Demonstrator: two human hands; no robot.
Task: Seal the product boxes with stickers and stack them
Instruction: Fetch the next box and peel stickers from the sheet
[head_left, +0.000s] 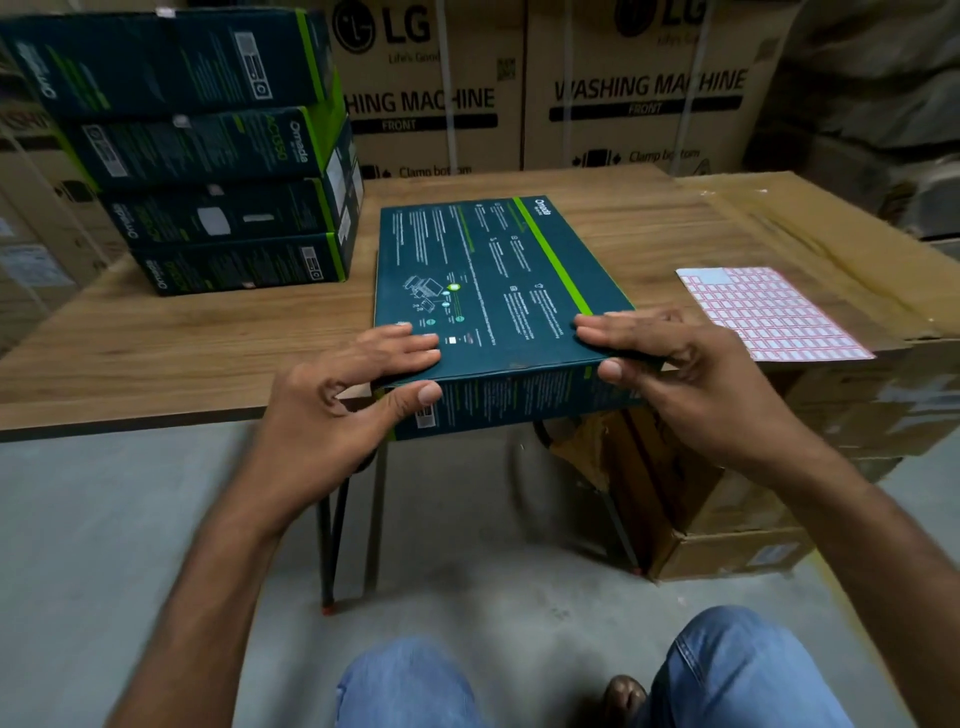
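Nearest are two knees in blue denim (410, 686) over a grey floor. Above them, both hands meet the near end of the flat dark-teal cardboard product box (493, 270) with a bright green stripe. The left hand (353, 395) lays its fingers close together on the box's top face at the near left corner, with its thumb pressed against the end face. The right hand (691, 374) mirrors this at the near right corner, so each hand pinches the top near edge. The box lies flat on the brown wood-grain table (156, 353). Its near end juts past the table's front edge toward the person, and its long axis runs straight away from them. Whether that end flap already carries a seal cannot be told. Just right of the right hand, on a tan corrugated carton (831, 234) beside the table, lies the pink-and-white sticker sheet (769, 312), so a reach for a seal would likely fall to the right hand. Farther back on the left, well apart from the held box, stands the stack of four matching teal boxes (223, 156). That puts the stacking move forward and left across the table, on the left hand's side. Behind everything stand large brown washing-machine cartons (623, 104).
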